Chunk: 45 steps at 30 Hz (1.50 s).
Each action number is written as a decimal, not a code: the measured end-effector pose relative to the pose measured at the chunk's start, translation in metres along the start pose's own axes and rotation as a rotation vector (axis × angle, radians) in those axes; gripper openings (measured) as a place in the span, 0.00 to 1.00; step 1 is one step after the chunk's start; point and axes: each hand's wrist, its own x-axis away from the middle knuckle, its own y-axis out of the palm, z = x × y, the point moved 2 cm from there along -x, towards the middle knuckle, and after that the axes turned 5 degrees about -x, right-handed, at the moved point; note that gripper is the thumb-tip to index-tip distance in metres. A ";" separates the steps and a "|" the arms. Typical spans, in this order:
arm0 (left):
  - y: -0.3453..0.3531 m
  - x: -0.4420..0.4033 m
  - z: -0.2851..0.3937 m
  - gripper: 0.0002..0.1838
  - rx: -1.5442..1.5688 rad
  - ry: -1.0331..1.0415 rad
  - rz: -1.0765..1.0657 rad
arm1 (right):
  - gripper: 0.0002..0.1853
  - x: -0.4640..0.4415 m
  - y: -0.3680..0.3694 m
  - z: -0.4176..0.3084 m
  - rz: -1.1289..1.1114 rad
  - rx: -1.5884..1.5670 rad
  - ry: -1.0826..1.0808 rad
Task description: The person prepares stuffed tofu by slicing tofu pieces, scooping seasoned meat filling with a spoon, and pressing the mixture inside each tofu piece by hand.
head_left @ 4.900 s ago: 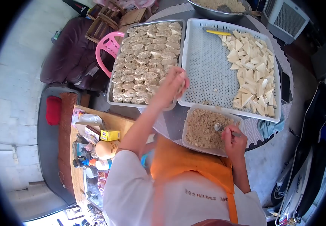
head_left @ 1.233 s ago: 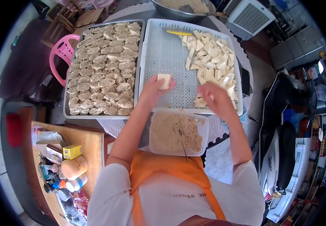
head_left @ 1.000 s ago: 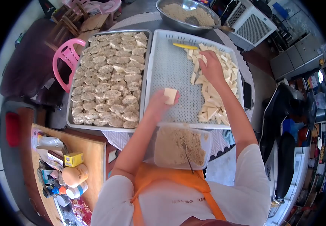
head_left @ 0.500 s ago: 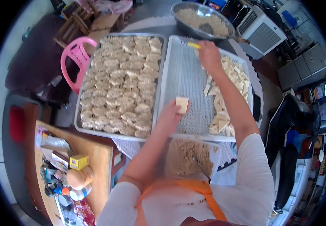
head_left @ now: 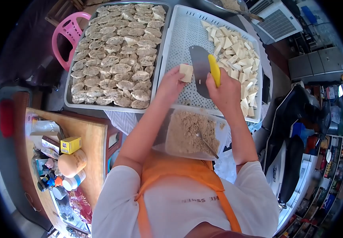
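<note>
My left hand is closed on a square block of pale tofu, held above the white perforated tray. Just right of it, my right hand grips the yellow handle of a scraper, whose broad grey blade stands beside the tofu, apart from it. Cut tofu pieces, many of them triangular, are heaped along the tray's right side. Nearer my body sits a plastic tub of brownish crumbly filling, with a spoon resting in it.
On the left, a metal tray holds rows of filled pieces. A metal bowl stands at the far edge. A pink chair, a wooden table with jars and boxes, and a motorbike surround the workspace.
My right hand has brought the scraper from the tray's far edge back toward me, next to the tofu. My left hand still holds the block. The view has tilted down toward my body.
</note>
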 end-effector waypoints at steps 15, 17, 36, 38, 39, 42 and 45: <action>0.001 0.000 0.003 0.20 -0.105 0.001 -0.023 | 0.11 0.006 0.019 -0.006 -0.069 0.060 -0.051; 0.001 0.001 0.003 0.20 -0.101 -0.002 -0.017 | 0.11 0.007 0.020 -0.006 -0.072 0.070 -0.049; 0.000 0.002 0.001 0.18 -0.182 -0.018 0.036 | 0.10 0.013 0.042 0.001 -0.122 0.180 -0.076; 0.000 0.002 0.001 0.18 -0.190 -0.015 0.041 | 0.11 0.010 0.042 0.002 -0.139 0.176 -0.057; -0.001 0.001 0.000 0.18 -0.199 -0.017 0.046 | 0.11 0.007 0.042 0.004 -0.149 0.165 -0.043; -0.003 -0.001 -0.001 0.18 -0.194 -0.018 0.020 | 0.13 -0.001 0.035 0.016 -0.176 0.082 0.049; -0.007 -0.004 -0.003 0.19 -0.172 -0.035 -0.034 | 0.17 -0.007 0.023 0.029 -0.231 -0.096 0.229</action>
